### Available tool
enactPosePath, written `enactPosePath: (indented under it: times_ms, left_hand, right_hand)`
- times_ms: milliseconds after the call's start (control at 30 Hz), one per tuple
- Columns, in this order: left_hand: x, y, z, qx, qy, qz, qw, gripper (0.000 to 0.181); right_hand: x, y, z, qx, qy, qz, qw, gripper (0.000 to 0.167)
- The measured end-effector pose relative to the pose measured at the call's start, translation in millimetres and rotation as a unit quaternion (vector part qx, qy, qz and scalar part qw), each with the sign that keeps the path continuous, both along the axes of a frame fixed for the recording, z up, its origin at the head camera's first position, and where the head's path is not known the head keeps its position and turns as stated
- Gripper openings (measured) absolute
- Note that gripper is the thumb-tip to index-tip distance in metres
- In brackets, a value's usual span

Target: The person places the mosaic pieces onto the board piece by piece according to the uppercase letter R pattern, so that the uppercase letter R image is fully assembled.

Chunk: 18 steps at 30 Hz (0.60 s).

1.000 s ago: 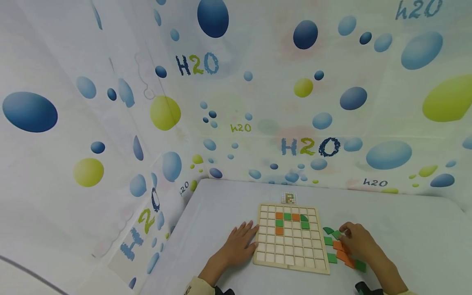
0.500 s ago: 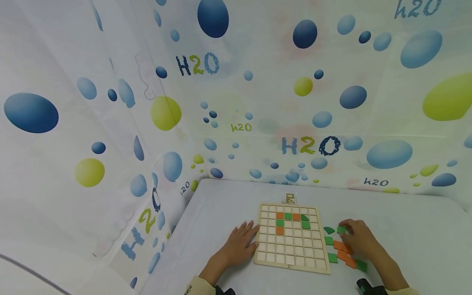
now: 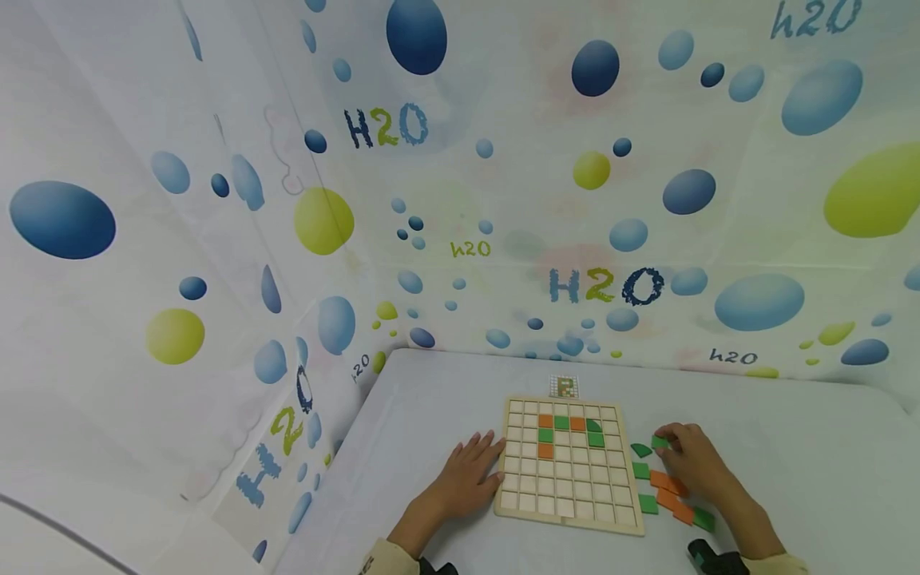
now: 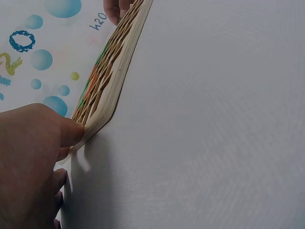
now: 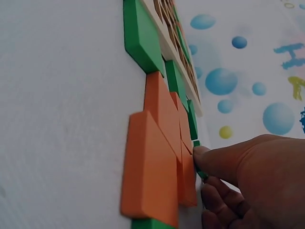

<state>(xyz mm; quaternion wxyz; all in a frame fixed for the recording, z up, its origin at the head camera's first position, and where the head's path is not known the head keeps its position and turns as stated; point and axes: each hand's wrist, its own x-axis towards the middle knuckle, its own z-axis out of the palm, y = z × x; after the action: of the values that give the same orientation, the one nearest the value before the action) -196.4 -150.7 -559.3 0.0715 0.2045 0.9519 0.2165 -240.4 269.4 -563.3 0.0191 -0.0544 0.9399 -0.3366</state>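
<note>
1. One near-square board [image 3: 563, 481] on worktop [image 3: 431, 407]; seven set tiles [image 3: 561, 422]: four green, three orange.
2. Loose at its right: four orange tiles [image 3: 666, 498], five green, including the green tile [image 3: 659, 442] pinched by right hand [image 3: 690, 458].
3. Left hand [image 3: 469, 474], fingers outstretched, touches board's left edge.
4. Held tile's long axis: can't tell, fingers cover it.
5. Only head view shows card [image 3: 565, 386].

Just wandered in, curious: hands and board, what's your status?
Left hand touching edge of board. Right hand pinching green tile, off the board. Loose tiles between right hand and board.
</note>
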Motion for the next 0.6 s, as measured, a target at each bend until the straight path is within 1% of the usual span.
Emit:
enactPosePath:
  times_ms: [133, 267, 467, 600]
  left_hand:
    - [0.3, -0.1, 0.4, 0.004, -0.001, 0.000, 1.0000, 0.059]
    - [0.9, 0.1, 1.5, 0.003, -0.002, -0.001, 1.0000, 0.059]
    - [0.8, 0.4, 1.6, -0.001, -0.001, 0.000, 1.0000, 0.059]
    - [1.2, 0.1, 0.8, -0.002, -0.005, 0.004, 1.0000, 0.059]
  right_hand:
    - [-0.6, -2, -1.8, 0.002, 0.006, 0.002, 1.0000, 0.029]
    - [-0.6, -2, 1.9, 0.007, -0.014, 0.010, 0.9998, 0.030]
    - [1.3, 0, 8.5, 0.007, -0.049, 0.033, 0.9982, 0.031]
    - [4.0, 1, 9.8, 0.006, -0.056, 0.042, 0.9975, 0.030]
